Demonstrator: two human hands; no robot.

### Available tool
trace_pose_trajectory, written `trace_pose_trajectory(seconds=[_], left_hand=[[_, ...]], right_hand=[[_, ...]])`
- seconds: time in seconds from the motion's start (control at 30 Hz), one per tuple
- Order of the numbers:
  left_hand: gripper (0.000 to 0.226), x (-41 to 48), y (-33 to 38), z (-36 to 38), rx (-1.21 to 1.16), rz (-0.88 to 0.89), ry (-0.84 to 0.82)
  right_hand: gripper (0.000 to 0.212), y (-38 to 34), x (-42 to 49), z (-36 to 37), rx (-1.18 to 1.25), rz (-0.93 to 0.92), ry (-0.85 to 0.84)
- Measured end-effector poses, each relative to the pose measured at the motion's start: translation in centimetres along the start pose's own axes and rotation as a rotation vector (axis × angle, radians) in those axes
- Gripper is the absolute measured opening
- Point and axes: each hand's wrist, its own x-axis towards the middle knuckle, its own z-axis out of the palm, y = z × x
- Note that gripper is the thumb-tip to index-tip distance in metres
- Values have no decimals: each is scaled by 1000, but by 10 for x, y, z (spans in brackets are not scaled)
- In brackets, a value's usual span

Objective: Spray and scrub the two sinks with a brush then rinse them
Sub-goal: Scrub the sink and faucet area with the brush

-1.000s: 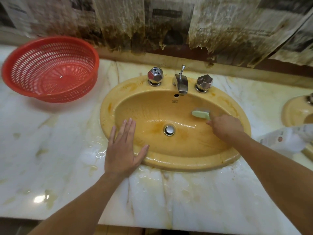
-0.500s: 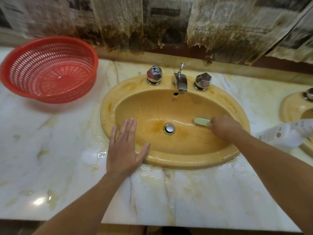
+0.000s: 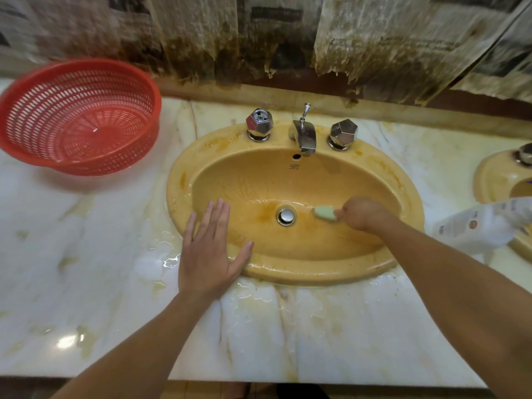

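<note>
Brush (image 3: 325, 213) gripped in R hand (image 3: 359, 213), head on basin floor just right of drain (image 3: 286, 216). L hand (image 3: 210, 251) flat, fingers straight, on wet sink (image 3: 408, 203) rim. Risk: palm could slip on wet rim/marble; 2nd sink (image 3: 489, 180) at right prob. not scrubbed yet.

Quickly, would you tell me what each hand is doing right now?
Left hand: open, flat on the sink rim.
Right hand: grips the green brush.

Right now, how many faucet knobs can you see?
3: left knob and right knob flank the spout; another shows on the second sink at the frame's right edge, others possibly hidden.
</note>
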Motion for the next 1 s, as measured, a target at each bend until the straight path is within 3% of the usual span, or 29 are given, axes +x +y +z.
trace_pose_trajectory(seconds=[0.07, 0.17, 0.27, 0.37, 0.47, 0.6, 0.7, 0.8, 0.9, 1.0], left_hand=[[82, 0, 0, 0, 4, 1, 5], [82, 0, 0, 0, 6, 1, 4], [83, 0, 0, 0, 7, -1, 6], [83, 0, 0, 0, 7, -3, 5], [83, 0, 1, 1, 13, -5, -4], [83, 0, 0, 0, 18, -8, -16], [83, 0, 0, 0, 14, -9, -17], [83, 0, -1, -1, 2, -5, -6], [83, 0, -1, 0, 2, 1, 2], [83, -2, -1, 0, 0, 13, 7]], right_hand=[[43, -4, -1, -2, 26, 30, 109], [47, -6, -3, -2, 100, 42, -123], [47, -4, -5, -3, 39, 49, 8], [42, -10, -7, 0, 210, 73, -284], [45, -18, -3, 0, 111, 41, -56], [43, -26, -3, -3, 200, 21, -279], [52, -20, 1, -13, -30, -9, -69], [50, -6, -11, -35, -100, -25, -96], [44, 11, -32, -50, -213, -16, 277], [44, 18, -51, -53, -382, -49, 323]])
